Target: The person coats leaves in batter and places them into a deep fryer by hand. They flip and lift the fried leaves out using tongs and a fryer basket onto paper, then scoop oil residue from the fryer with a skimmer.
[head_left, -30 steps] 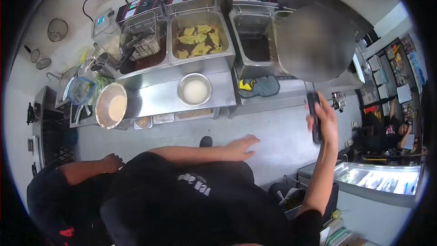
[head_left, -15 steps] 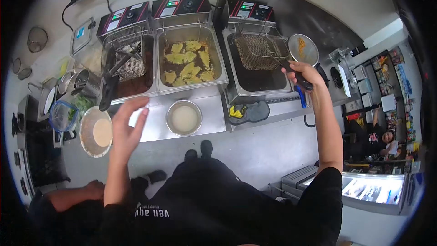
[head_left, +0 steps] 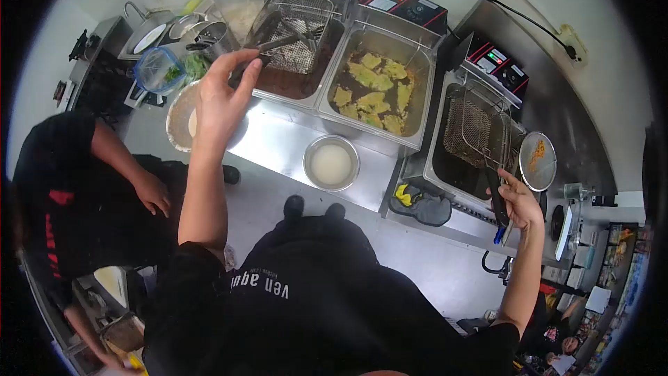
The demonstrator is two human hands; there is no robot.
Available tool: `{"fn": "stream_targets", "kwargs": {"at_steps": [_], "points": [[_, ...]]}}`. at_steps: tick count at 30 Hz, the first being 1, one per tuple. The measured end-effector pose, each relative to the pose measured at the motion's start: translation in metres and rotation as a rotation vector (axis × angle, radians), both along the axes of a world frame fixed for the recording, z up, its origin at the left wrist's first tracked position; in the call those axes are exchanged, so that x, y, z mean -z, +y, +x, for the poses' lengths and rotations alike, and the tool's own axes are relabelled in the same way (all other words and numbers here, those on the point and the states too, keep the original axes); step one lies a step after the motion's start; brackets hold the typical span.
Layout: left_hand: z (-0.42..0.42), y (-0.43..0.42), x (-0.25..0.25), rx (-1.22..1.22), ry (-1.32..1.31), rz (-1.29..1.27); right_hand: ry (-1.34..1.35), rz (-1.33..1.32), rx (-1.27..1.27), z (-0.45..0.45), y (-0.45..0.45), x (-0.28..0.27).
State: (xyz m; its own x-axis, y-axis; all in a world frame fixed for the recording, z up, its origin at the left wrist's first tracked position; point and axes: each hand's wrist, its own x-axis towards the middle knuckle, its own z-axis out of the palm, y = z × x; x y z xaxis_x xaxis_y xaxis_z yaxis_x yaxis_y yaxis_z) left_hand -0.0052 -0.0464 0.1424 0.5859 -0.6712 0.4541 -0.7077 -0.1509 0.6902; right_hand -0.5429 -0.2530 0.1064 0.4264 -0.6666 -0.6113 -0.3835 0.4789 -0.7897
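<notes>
My left hand [head_left: 226,94] is raised at the black handle of a tool [head_left: 280,43] lying across the left fryer basket [head_left: 309,17]; its thumb and fingers are close around the handle's end. With my right hand [head_left: 518,202] I hold the black handle of the right fryer basket [head_left: 467,132], which sits in the right fryer [head_left: 452,170]. Between them, the middle fryer [head_left: 419,122] holds several yellow-green pieces [head_left: 372,78] in oil. A metal bowl of pale liquid [head_left: 332,163] stands on the steel counter in front.
A round strainer [head_left: 550,175] with orange bits lies right of the right fryer. Black mitts [head_left: 428,207] lie on the ledge. A wide bowl [head_left: 177,125] and a plastic bag [head_left: 156,69] are at left. A co-worker [head_left: 83,188] stands close on my left; another person is far right.
My left hand has risen from over the floor to the tool's handle at the left basket. The round thing that was large and blurred a second ago is gone, and my right hand now holds the right basket.
</notes>
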Motion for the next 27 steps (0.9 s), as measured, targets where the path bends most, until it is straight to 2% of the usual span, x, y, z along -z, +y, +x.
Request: {"fn": "stream_targets", "kwargs": {"at_steps": [1,3,4,6,7,8,10,11,13,14,16,18,19,21,22,23,26,27], "points": [[0.003,0.003,0.005,-0.001,0.005,0.0,0.005,0.0,-0.001,0.001,0.001,-0.004],[0.014,0.009,0.016,0.074,-0.129,-0.019,0.546,-0.095,-0.264,0.015,-0.002,-0.021],[0.018,0.012,0.018,0.065,-0.083,-0.02,0.549,-0.096,-0.261,0.026,-0.007,-0.027],[0.032,0.014,0.022,0.061,-0.123,-0.055,0.947,-0.666,-0.668,0.055,-0.025,-0.037],[0.038,0.013,0.024,0.062,-0.165,-0.088,0.927,-0.792,-0.517,0.105,-0.016,-0.059],[0.044,0.01,0.023,0.074,-0.108,-0.062,0.719,-1.114,-0.544,0.148,-0.019,-0.065],[0.054,0.001,0.026,0.117,-0.133,-0.036,0.488,-1.195,-0.558,0.256,-0.008,-0.076],[0.057,-0.005,0.027,0.12,-0.16,-0.021,0.595,-1.079,-0.6,0.311,-0.002,-0.075],[0.059,-0.006,0.029,0.19,-0.125,0.022,0.471,-1.112,-0.567,0.409,0.023,-0.062],[0.064,-0.006,0.037,0.201,-0.168,0.052,0.51,-1.06,-0.537,0.454,0.026,-0.044],[0.069,-0.003,0.043,0.226,-0.202,0.132,0.561,-1.106,-0.645,0.514,0.026,-0.015],[0.064,0.005,0.039,0.276,-0.108,0.11,0.67,-1.082,-0.559,0.563,0.012,0.029],[0.063,0.009,0.039,0.3,-0.011,0.104,0.689,-1.07,-0.543,0.563,0.012,0.028],[0.069,0.012,0.047,0.367,0.014,0.113,0.758,-0.991,-0.516,0.564,0.011,0.024],[0.072,0.014,0.048,0.392,-0.038,0.105,0.718,-1.134,-0.561,0.552,0.008,0.02],[0.076,0.016,0.05,0.412,-0.092,0.098,0.664,-1.161,-0.515,0.539,0.0,0.013],[0.082,0.014,0.049,0.447,-0.106,0.087,0.727,-1.101,-0.627,0.474,-0.009,-0.047],[0.083,0.013,0.049,0.468,-0.106,0.079,0.734,-1.066,-0.572,0.443,0.012,-0.087]]}}
